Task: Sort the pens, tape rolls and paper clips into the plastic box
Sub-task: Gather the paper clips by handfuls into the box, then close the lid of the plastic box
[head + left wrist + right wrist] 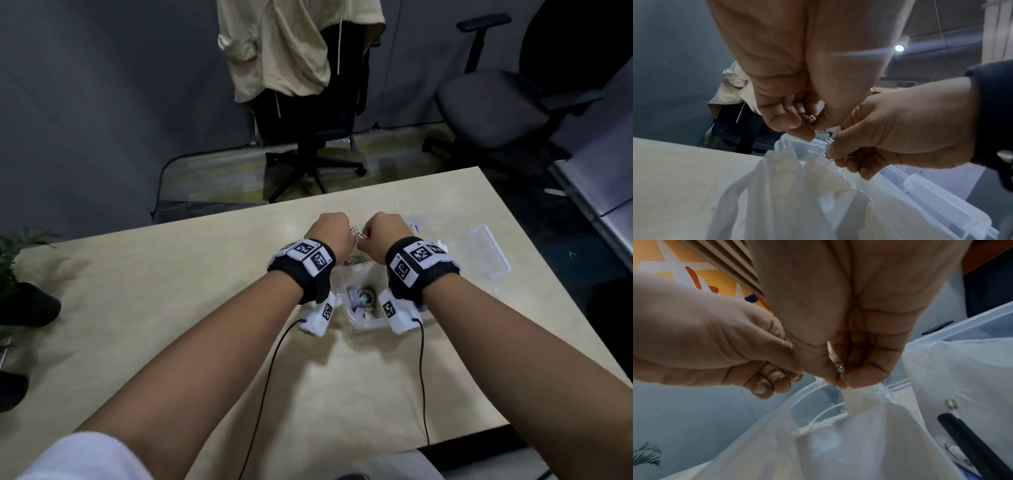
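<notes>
Both hands hover close together over the clear plastic box (pixel 363 325) on the beige table. My left hand (pixel 334 228) pinches a metal paper clip (pixel 812 119) between thumb and fingertips. My right hand (pixel 383 229) pinches more paper clips (pixel 840 369) with thumb and index finger. The clips (pixel 356 235) bridge the small gap between the two hands and look tangled together. More clips (pixel 352 261) show just below, at the box's far end. Tape rolls (pixel 364 298) lie in a near compartment. A black pen (pixel 972 443) lies in a side compartment.
The box's clear lid (pixel 486 250) lies on the table to the right. Cables run from both wrist cameras toward the near table edge. A plant (pixel 20 260) stands at the left. Two office chairs stand beyond the table's far edge.
</notes>
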